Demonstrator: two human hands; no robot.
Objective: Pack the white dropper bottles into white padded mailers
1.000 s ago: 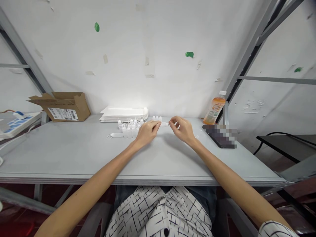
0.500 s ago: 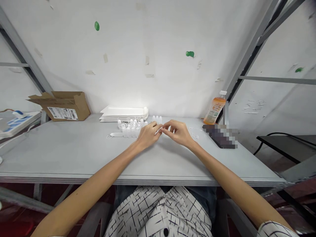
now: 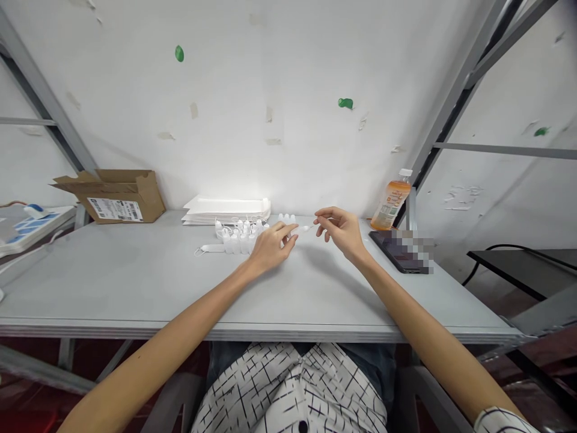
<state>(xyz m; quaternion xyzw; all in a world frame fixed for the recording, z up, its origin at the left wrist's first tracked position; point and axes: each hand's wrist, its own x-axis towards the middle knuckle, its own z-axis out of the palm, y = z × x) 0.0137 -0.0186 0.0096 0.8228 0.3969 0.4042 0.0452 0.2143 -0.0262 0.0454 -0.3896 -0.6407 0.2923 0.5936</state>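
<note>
My left hand [image 3: 272, 242] hovers above the middle of the table, its thumb and fingers closed around a small white plastic bottle [image 3: 303, 228]. The bottle lies sideways, its narrow end pointing right. My right hand [image 3: 341, 231] is a short way to the right, thumb and forefinger pinched on a thin string at the bottle's tip; the string is barely visible. Just left of my left hand stands a cluster of several small white bottles [image 3: 238, 240] with thin string loops. A few more white bottles [image 3: 286, 218] stand behind my left fingers.
A stack of white paper sheets or sleeves [image 3: 225, 210] lies against the wall. An open cardboard box [image 3: 121, 198] sits at the back left. At the right are an orange drink bottle [image 3: 393, 201] and a partly blurred dark phone [image 3: 396, 249]. A power strip [image 3: 36, 228] is far left.
My right hand has moved right and away from my left hand, opening a gap in which the small bottle's tip now shows. My left hand has stayed nearly in place.
</note>
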